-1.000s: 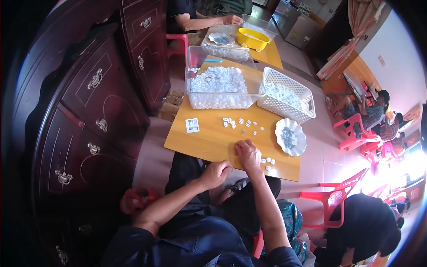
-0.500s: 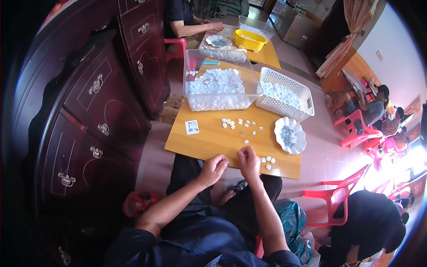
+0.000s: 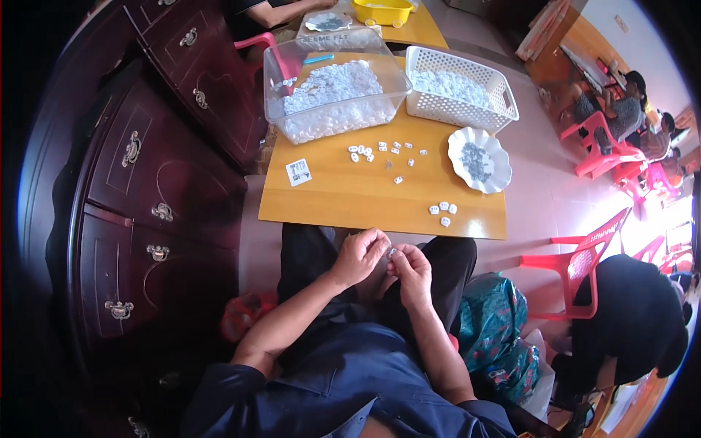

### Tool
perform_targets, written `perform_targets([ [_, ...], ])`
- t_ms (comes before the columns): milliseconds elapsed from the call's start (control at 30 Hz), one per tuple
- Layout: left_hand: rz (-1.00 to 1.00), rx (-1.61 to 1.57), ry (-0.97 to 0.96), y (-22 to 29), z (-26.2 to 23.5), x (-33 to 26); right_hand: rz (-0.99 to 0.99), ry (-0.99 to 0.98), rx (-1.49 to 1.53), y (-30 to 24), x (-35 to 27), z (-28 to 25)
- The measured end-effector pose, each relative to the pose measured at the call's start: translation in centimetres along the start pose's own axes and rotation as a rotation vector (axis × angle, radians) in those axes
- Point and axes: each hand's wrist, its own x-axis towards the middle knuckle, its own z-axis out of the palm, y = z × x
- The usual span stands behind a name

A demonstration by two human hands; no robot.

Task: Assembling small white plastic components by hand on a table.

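Just off the near edge of the wooden table (image 3: 336, 204), my two hands meet above my lap. A small white plastic piece (image 3: 393, 252) shows between the pinched thumb and finger of my right hand (image 3: 413, 273). My left hand (image 3: 358, 258) is closed beside it, fingertips pressed together; what they hold is too small or hidden. White pieces with dark spots (image 3: 361, 152) lie scattered across the tabletop. Nearer the right edge sits a small cluster of white pieces (image 3: 445, 209). A white scalloped dish (image 3: 501, 166) holds small grey pieces (image 3: 476, 160).
A clear plastic bin (image 3: 325, 130) full of white pieces and a white perforated basket (image 3: 460, 109) stand at the back. A printed card (image 3: 298, 172) lies at left. Dark drawers (image 3: 161, 182) line the left side. A red chair (image 3: 562, 274) and green bag (image 3: 493, 317) are at right.
My hands have drawn back from the table edge and come together. A white piece now shows at the right fingertips. The view has tilted down, so the table sits higher in it.
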Motion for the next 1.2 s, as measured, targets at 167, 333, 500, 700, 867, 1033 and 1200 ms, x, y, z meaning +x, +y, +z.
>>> perform_targets([
  [167,0.016,0.031,-0.072,0.1,0.4,-0.5,-0.049,0.011,0.013,0.3,-0.6,-0.5],
  [333,0.051,0.098,-0.059,1.2,0.4,-0.3,-0.053,0.034,-0.016,0.1,-0.7,-0.8],
  [500,-0.012,0.124,-0.102,1.9,0.3,-0.2,-0.08,0.041,-0.058,-0.2,-0.7,-0.6],
  [700,-0.032,0.094,-0.059,2.1,0.3,0.0,-0.07,0.022,-0.024,0.0,-0.6,-0.9],
  [867,0.042,0.134,-0.08,1.7,0.4,0.0,-0.054,0.023,-0.032,-0.1,-0.7,-1.0],
  [1033,0.067,0.18,-0.083,2.1,0.6,0.1,-0.063,0.032,-0.053,0.0,-0.7,-1.0],
  [1200,0.09,0.318,-0.102,2.4,0.6,0.1,-0.168,0.059,-0.117,0.8,-0.5,-1.0],
])
